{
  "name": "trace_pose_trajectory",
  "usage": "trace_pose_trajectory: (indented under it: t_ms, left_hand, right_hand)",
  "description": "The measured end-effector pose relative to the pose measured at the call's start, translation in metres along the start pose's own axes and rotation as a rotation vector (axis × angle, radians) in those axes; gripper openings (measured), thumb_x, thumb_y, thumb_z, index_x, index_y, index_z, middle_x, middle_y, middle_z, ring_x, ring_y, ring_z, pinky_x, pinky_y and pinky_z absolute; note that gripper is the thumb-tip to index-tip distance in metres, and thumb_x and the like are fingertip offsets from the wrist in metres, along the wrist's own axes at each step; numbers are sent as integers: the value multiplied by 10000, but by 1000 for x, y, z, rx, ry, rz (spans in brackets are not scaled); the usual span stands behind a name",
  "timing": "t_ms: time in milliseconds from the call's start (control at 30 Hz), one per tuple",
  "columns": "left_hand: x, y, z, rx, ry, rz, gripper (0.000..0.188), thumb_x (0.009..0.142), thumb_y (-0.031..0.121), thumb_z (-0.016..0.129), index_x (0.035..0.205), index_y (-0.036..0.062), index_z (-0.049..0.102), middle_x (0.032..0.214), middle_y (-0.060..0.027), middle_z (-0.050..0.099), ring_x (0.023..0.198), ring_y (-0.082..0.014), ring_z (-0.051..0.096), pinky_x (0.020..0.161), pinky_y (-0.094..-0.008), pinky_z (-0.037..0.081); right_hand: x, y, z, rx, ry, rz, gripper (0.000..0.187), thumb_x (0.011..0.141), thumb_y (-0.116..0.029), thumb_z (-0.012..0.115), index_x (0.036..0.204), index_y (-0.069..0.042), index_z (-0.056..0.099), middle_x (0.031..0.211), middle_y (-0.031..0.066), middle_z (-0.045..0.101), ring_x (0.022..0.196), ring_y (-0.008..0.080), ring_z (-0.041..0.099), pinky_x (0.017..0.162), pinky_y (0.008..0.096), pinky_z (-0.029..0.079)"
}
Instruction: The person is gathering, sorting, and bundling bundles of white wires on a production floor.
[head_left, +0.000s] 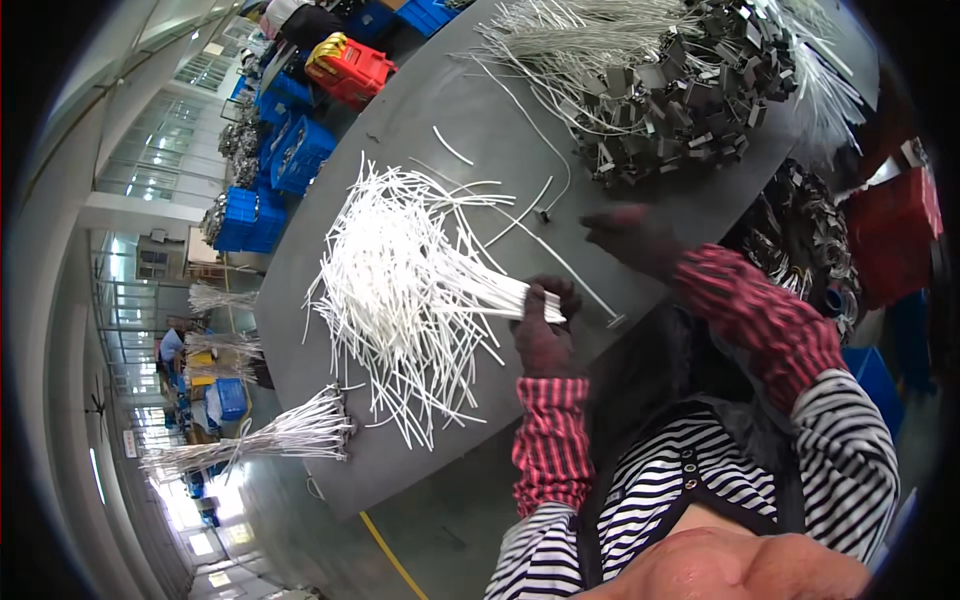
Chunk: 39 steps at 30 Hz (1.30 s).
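Note:
My left hand (546,335), in a dark glove, is closed round the ends of a bunch of thin white tubes (500,292). They fan out to the left into a large loose pile of white tubes (390,260) on the grey table (440,105). My right hand (635,240), also dark-gloved, hovers over the table to the right, with its fingers pointing left and somewhat smeared. Nothing shows clearly in it. Between the hands, a single white tube (580,280) with a small end piece lies toward the table's near edge.
A heap of dark metal clips (670,100) with white wires covers the far right of the table. A tied bundle of white wires (270,435) overhangs the left edge. Blue crates (300,155) and a red crate (350,68) stand beyond; a red bin (893,235) stands at right.

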<state>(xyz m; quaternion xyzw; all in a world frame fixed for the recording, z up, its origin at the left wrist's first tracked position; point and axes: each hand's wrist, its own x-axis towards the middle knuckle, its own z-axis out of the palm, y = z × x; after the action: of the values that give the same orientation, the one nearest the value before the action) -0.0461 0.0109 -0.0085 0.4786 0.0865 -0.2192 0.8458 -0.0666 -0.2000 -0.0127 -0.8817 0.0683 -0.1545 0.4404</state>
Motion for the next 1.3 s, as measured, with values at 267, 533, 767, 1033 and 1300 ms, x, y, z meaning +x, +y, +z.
trace_pose_trajectory:
  t_ms: [267, 533, 767, 1033, 1300]
  left_hand:
    - [-51, -49, -68, 549, -223, -137, 298, 993, 227, 516, 1193, 23, 601, 985, -87, 657, 862, -207, 643, 732, -341, 532]
    - [-23, -21, -13, 28, -62, -141, 277, 948, 212, 592, 1092, -22, 623, 855, -96, 665, 843, -246, 663, 764, -371, 566]
    - [-42, -15, 75, 169, -164, 12, 245, 902, 235, 574, 926, -4, 626, 713, -96, 613, 614, -196, 608, 521, -291, 513]
    - [-25, -54, 90, 27, 158, -160, 147, 860, 178, 566, 755, 83, 606, 569, -33, 527, 395, -152, 430, 372, -279, 332]
    - [-18, -61, 72, -139, -63, -72, 202, 956, 244, 563, 958, 51, 623, 839, -73, 635, 711, -199, 625, 630, -324, 527]
  right_hand:
    - [68, -7, 62, -329, -90, 323, 311, 854, -301, 627, 1085, -92, 636, 963, 187, 671, 918, 365, 655, 773, 453, 519]
    - [-68, -37, 29, 37, 483, -43, 304, 887, -265, 624, 1111, -60, 636, 909, 168, 689, 860, 337, 680, 744, 402, 550]
    - [-146, -93, -15, -573, -34, -164, 256, 890, -138, 548, 1132, -57, 574, 987, 148, 646, 849, 350, 672, 685, 429, 558]
    - [-266, -86, -50, -95, -62, 126, 225, 840, -178, 639, 1024, -49, 618, 880, 91, 618, 774, 250, 617, 665, 380, 522]
    - [-467, 13, -107, 132, 348, 1075, 269, 834, -125, 605, 1082, -35, 659, 789, 26, 633, 663, 111, 598, 589, 268, 484]
